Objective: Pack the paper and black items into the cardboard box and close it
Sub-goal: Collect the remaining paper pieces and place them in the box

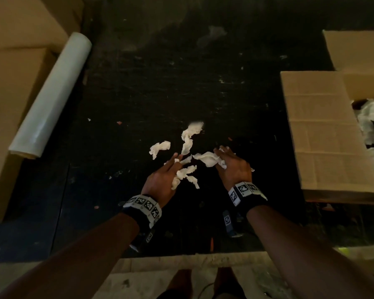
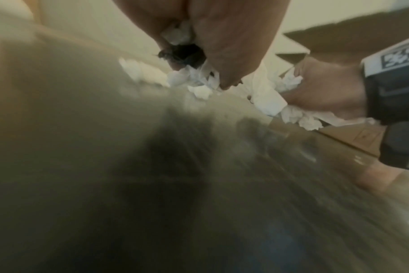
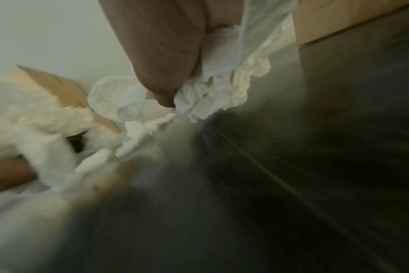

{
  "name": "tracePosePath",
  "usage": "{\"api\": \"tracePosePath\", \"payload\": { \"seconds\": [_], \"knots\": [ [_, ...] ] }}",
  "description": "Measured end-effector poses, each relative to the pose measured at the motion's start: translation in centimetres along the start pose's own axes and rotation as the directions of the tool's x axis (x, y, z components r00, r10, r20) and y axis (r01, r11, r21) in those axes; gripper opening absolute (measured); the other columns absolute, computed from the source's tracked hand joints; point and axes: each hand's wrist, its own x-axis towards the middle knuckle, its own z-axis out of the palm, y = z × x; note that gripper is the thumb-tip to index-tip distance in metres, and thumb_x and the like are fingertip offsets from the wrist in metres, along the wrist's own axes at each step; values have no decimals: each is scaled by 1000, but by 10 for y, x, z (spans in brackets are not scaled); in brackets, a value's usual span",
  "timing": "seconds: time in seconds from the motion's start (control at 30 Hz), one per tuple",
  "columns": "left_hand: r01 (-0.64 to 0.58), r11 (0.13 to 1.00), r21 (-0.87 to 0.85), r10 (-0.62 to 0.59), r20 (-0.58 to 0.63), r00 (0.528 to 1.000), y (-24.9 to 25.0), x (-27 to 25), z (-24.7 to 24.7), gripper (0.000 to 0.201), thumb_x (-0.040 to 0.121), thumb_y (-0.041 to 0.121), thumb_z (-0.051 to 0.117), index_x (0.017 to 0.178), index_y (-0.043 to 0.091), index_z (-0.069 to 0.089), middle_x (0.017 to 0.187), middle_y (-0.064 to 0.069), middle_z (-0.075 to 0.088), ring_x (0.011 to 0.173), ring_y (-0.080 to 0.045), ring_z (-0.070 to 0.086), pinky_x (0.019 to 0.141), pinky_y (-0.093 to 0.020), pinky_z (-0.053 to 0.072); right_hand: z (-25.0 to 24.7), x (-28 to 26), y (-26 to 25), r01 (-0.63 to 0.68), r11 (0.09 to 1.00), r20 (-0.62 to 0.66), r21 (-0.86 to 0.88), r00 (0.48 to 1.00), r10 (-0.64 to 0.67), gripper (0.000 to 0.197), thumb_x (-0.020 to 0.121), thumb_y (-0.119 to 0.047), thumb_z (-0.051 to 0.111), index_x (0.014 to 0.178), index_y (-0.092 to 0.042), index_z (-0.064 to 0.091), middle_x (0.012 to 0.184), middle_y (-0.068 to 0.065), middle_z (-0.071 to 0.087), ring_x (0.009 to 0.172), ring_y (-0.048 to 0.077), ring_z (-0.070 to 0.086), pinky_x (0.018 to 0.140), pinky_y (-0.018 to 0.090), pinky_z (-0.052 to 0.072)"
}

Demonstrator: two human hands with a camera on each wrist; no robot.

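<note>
Several crumpled white paper scraps (image 1: 190, 134) lie on the dark surface, one more (image 1: 160, 147) to the left. My left hand (image 1: 176, 168) grips a bunch of paper scraps (image 1: 185, 172); the left wrist view shows a small black piece (image 2: 182, 55) held with white paper (image 2: 199, 77) between the fingers. My right hand (image 1: 222, 157) pinches a larger crumpled paper (image 1: 206, 159), seen close in the right wrist view as white paper (image 3: 199, 97) under the thumb (image 3: 163, 73). The open cardboard box (image 1: 324, 130) stands at the right, with white paper and black items (image 1: 371, 126) inside.
A roll of clear film (image 1: 52, 91) leans on cardboard boxes (image 1: 13, 83) at the left. Another box flap (image 1: 354, 48) stands at the far right. Small specks litter the dark surface (image 1: 181, 72). Both wrist views are motion-blurred.
</note>
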Motion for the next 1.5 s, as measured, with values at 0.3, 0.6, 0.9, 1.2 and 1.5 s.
{"api": "tracePosePath", "payload": {
  "seconds": [0.3,0.6,0.9,1.2,1.5],
  "knots": [
    [40,999,7,-38,-191,981,-41,7,-48,80,89,44,65,157,32,25,166,11,18,143,-16,41,108,-46,47,-16,37,-41,168,985,-174,47,972,-158,40,92,-12,66,131,-21,64,143,6,57,135,22,50,106,47,47],
    [60,987,149,-61,1,998,-43,45,-51,63,97,32,59,154,25,32,168,5,11,154,-14,-6,122,-48,27,-7,90,-84,210,977,188,-43,962,-198,52,100,-24,54,150,-30,40,163,-6,25,153,23,8,121,45,25],
    [118,974,191,-135,80,988,-37,45,-47,65,97,35,59,154,19,32,168,-4,10,154,-25,12,122,-47,23,25,78,-59,300,952,286,-55,919,-273,62,100,-42,50,156,-34,25,167,-8,8,153,26,-6,124,44,14],
    [146,981,128,-159,101,982,-31,42,-51,66,92,33,65,151,25,36,168,-1,11,135,-25,49,108,-46,47,7,83,-62,265,953,330,-151,922,-204,61,98,-29,59,153,-35,32,165,-10,16,149,20,24,115,44,32],
    [166,981,98,-164,-30,986,-42,28,-68,69,91,31,69,152,25,37,166,-2,22,140,-25,46,112,-47,43,-20,83,-65,211,976,18,62,977,-212,60,91,-6,63,143,-34,51,155,-11,41,135,12,48,110,26,38]
  ]
}}
